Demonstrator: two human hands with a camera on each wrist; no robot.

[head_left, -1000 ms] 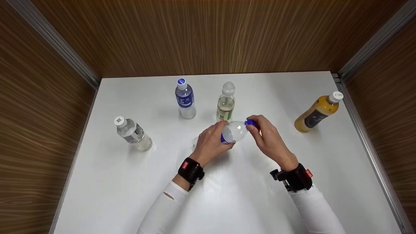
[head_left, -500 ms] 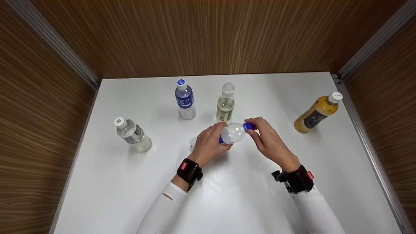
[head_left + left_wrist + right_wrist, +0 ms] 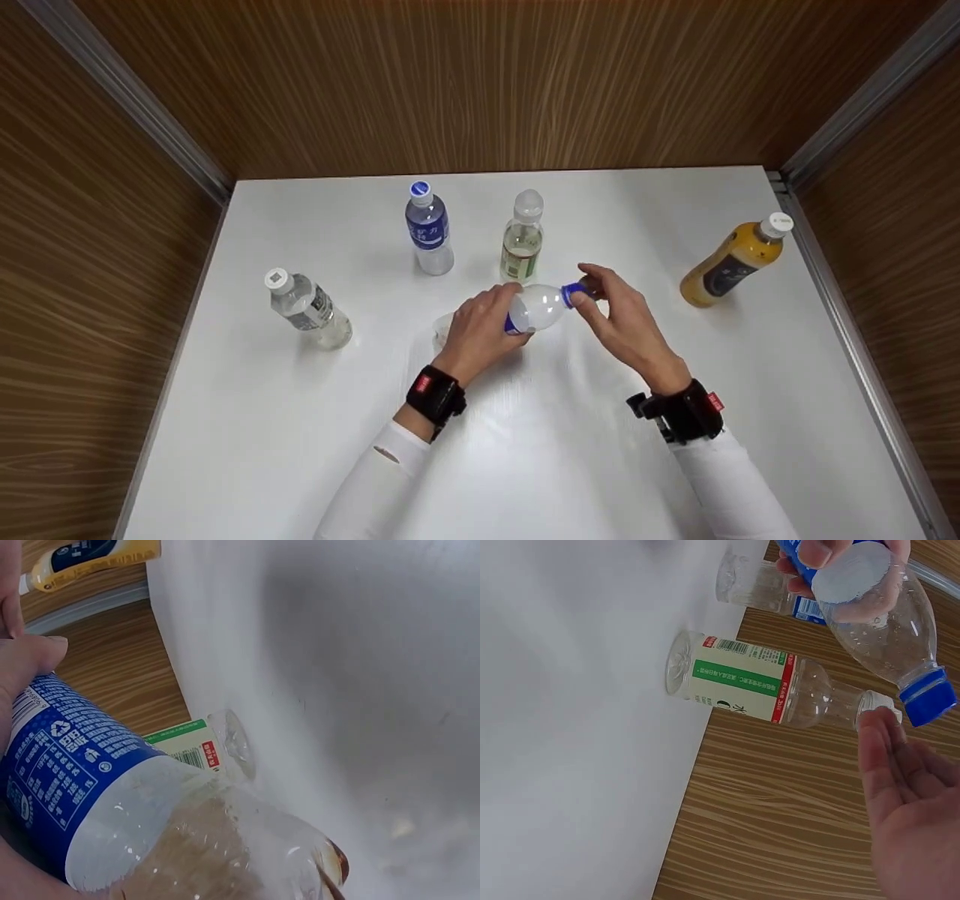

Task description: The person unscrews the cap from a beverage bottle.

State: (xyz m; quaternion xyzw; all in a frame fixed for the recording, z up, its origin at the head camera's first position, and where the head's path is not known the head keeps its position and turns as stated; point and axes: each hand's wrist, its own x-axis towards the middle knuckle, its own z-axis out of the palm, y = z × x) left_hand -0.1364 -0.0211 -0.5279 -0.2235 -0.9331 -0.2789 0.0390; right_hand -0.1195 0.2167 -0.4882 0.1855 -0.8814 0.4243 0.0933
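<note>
- Since half a second ago, the right hand [image 3: 628, 324] has loosened from the blue cap [image 3: 574, 295], its forefinger lifted away; the base of the held bottle [image 3: 538, 307] pokes out slightly farther left.
- The left hand [image 3: 480, 334] grips that bottle round its blue label, tilted, in front of the green-labelled bottle [image 3: 520, 244], cap end toward the right hand.
- The right hand's fingers are nearly straight, just beside the cap; whether the thumb touches it, I cannot tell.
- The held bottle is see-through, with droplets on its wall; the brown tint in the left wrist view looks like wood seen through it.
- An amber bottle [image 3: 731, 262] with a dark label stands at the right of the white table [image 3: 525, 465].
- A grey-labelled bottle [image 3: 307, 307] stands at the left, a blue-labelled bottle [image 3: 429, 229] farther back; both have clear walls.
- The left hand hides the held bottle's middle from the head view.
- The amber bottle is cut off in the left wrist view.
</note>
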